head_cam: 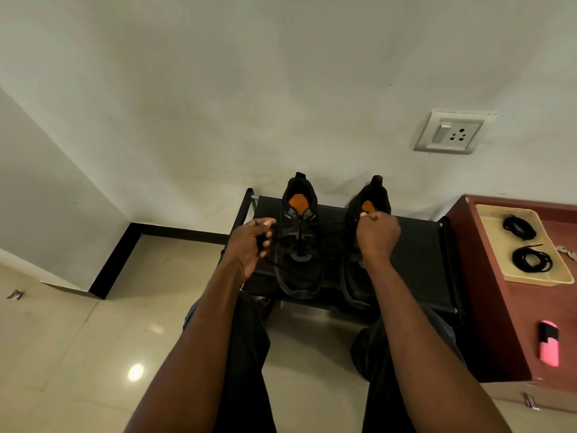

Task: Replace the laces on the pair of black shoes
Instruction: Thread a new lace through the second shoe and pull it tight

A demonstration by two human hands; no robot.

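Two black shoes with orange insoles stand side by side on a low black rack (418, 264), heels toward the wall. My left hand (251, 242) grips one end of the black lace just left of the left shoe (299, 245). My right hand (376, 235) is closed over the other lace end, in front of the right shoe (371, 195), which it partly hides. The lace (324, 225) runs taut across the left shoe's upper eyelets between both hands. Two coiled black laces (530, 259) lie on a beige tray (505, 276) at the right.
The tray sits on a reddish-brown cabinet (499, 332) to the right, with a pink and black object (549, 343) nearer me. A wall socket (452, 134) is above the rack. Glossy tiled floor (93, 354) spreads to the left; my legs in dark trousers are below.
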